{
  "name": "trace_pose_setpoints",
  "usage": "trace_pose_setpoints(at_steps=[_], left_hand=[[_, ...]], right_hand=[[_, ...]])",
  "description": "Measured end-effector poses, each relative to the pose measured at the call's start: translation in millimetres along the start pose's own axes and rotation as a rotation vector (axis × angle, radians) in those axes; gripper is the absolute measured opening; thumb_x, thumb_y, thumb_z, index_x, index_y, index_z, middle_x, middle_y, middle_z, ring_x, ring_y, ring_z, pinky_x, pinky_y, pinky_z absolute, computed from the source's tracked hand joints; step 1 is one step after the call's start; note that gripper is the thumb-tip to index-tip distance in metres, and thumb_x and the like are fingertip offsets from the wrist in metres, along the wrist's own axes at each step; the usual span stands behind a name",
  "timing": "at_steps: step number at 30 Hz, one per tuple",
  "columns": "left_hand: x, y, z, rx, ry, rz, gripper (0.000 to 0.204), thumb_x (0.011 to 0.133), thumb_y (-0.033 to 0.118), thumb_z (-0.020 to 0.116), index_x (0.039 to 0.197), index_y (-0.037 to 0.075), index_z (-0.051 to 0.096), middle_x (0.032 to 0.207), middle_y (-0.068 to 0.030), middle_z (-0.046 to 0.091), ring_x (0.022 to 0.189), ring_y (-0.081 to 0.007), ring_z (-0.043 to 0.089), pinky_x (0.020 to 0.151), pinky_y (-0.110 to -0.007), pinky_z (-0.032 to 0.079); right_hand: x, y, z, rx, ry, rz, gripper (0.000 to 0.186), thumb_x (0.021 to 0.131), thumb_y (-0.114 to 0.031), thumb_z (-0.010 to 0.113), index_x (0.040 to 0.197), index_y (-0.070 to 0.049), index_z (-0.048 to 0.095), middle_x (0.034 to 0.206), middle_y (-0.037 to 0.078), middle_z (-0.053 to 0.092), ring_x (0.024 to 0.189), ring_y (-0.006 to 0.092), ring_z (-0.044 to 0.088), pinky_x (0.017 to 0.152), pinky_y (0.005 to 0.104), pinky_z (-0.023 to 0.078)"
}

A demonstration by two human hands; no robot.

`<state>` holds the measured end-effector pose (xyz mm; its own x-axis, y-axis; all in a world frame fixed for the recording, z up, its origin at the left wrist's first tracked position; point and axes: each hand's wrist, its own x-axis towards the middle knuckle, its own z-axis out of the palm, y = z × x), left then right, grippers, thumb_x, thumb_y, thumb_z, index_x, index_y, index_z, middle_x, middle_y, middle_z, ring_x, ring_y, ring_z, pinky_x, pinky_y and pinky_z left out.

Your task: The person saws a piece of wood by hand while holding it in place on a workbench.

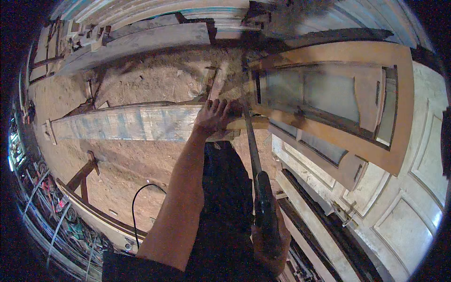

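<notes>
Across the middle of the view lies the plank (pixel 127 124), its right-hand part under the left hand (pixel 213 117), whose fingers are bent and slightly spread on the wood; whether the thumb grips cannot be told. The right hand (pixel 275 242) is wrapped around the saw (pixel 255 160) at its lower end, fingertips hidden. Sound practice, in this assessment, calls for firm downward pressure, straight strokes and left fingers clear of the saw, now close beside them.

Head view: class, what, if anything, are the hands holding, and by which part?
The right hand holds what looks like a saw by its dark handle; the left hand rests on a plank; whether it grips cannot be told.
</notes>
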<state>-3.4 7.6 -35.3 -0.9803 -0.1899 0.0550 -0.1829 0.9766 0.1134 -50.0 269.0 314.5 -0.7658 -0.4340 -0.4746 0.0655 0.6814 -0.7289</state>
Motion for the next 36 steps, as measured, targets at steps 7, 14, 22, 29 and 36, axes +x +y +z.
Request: trace_pose_setpoints(at_steps=[7, 14, 22, 29, 36], left_hand=[[5, -2, -25, -0.171, -0.149, 0.017, 0.082, 0.076, 0.045, 0.069, 0.139, -0.002, 0.047, 0.136, -0.0223, 0.053, 0.121, -0.0414, 0.052, 0.105, -0.059, 0.040], [16, 4, -35, -0.275, -0.189, -0.018, 0.080, 0.081, 0.047, 0.067, 0.140, -0.003, 0.046, 0.138, -0.0250, 0.052, 0.126, -0.0438, 0.051, 0.108, -0.062, 0.037], [-4, 0, -22, -0.172, -0.201, -0.073, 0.082, 0.072, 0.051, 0.073, 0.143, 0.016, 0.052, 0.138, -0.0192, 0.050, 0.127, -0.0393, 0.047, 0.107, -0.057, 0.038], [8, 7, -37, -0.199, -0.245, -0.024, 0.086, 0.077, 0.047, 0.071, 0.140, -0.004, 0.046, 0.138, -0.0215, 0.050, 0.126, -0.0379, 0.048, 0.110, -0.054, 0.036], [4, -2, 8, -0.061, -0.173, 0.007, 0.095, 0.074, 0.047, 0.074, 0.147, -0.002, 0.038, 0.148, -0.0265, 0.040, 0.136, -0.0444, 0.039, 0.109, -0.058, 0.035]], right_hand=[[101, -55, 57, 0.099, -0.133, 0.175, 0.056, 0.092, -0.012, 0.066, 0.142, 0.005, 0.047, 0.127, 0.020, 0.063, 0.114, 0.0247, 0.063, 0.101, 0.0361, 0.047], [47, -78, 19, -0.043, -0.107, 0.058, 0.055, 0.092, -0.010, 0.067, 0.140, 0.004, 0.048, 0.123, 0.019, 0.064, 0.112, 0.0229, 0.063, 0.099, 0.0342, 0.047], [68, -74, 42, 0.012, -0.115, 0.152, 0.051, 0.092, -0.007, 0.065, 0.140, 0.003, 0.048, 0.115, 0.016, 0.067, 0.103, 0.0213, 0.064, 0.095, 0.0325, 0.048], [58, -58, 31, 0.023, -0.082, 0.071, 0.052, 0.092, -0.007, 0.065, 0.141, 0.003, 0.047, 0.114, 0.017, 0.067, 0.102, 0.0204, 0.065, 0.092, 0.0320, 0.049], [46, -65, 20, 0.022, -0.084, 0.022, 0.054, 0.093, -0.008, 0.065, 0.142, 0.003, 0.046, 0.113, 0.018, 0.068, 0.101, 0.0196, 0.066, 0.090, 0.0315, 0.050]])
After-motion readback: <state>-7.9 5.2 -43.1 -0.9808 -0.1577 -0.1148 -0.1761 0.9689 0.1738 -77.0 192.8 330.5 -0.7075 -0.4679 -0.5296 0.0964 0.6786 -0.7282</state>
